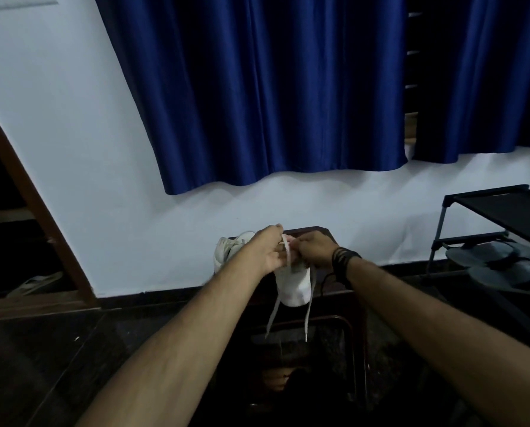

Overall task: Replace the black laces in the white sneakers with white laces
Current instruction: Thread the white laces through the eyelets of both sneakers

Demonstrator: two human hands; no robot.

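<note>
White lace pinched between both hands' curled fingers above the sneaker.

Blue curtain, white wall

Eyelets of near white canvas sneaker hidden under fingers; far white sneaker half-covered behind left fingers.

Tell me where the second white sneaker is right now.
In the head view, the second white sneaker sits left of centre on the dark stool, just behind the left hand and beside the sneaker being laced.
</note>
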